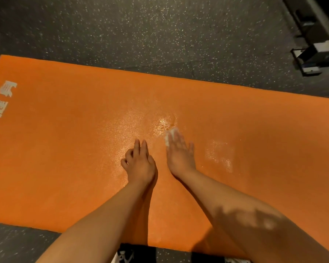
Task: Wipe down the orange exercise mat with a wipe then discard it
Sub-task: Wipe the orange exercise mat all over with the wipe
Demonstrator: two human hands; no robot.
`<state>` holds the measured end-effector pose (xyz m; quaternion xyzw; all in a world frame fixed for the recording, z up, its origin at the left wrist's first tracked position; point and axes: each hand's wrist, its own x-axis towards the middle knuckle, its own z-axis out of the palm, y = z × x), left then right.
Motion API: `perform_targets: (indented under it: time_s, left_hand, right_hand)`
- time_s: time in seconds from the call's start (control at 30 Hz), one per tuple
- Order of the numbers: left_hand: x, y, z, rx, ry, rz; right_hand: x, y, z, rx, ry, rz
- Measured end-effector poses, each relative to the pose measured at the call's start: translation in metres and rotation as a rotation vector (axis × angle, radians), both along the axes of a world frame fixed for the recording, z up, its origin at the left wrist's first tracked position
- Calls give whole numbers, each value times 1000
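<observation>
The mat (65,149) lies flat on the floor (141,35). One wipe (169,134) sits near the mat's middle, under the right hand (179,152), whose grip is flat: it presses the wipe down and does not curl round it. The left hand (139,164) rests on the mat just beside, partly bent, holding nothing. Wet shine (218,154) shows only around the mat's middle, so I judge the wiping partly done; both ends and the discarding remain. I count one mat, one wipe, two hands.
</observation>
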<state>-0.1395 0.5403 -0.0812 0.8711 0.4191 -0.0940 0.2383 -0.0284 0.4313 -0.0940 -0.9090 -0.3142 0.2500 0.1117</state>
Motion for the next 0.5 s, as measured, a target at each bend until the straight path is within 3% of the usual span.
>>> perform_targets:
  time_s: [0.1, 0.27, 0.33, 0.5]
  left_hand:
    - [-2, 0, -2, -5, -8, 11]
    - [-3, 1, -1, -45, -53, 58]
    - [-3, 3, 1, -43, -42, 47]
    - [4, 1, 8, -14, -2, 48]
  right_hand:
    - [7, 10, -2, -15, 14, -173]
    - [-17, 36, 3, 46, 46, 304]
    - [-7, 31, 0, 45, 7, 353]
    - [19, 20, 1, -53, -29, -96]
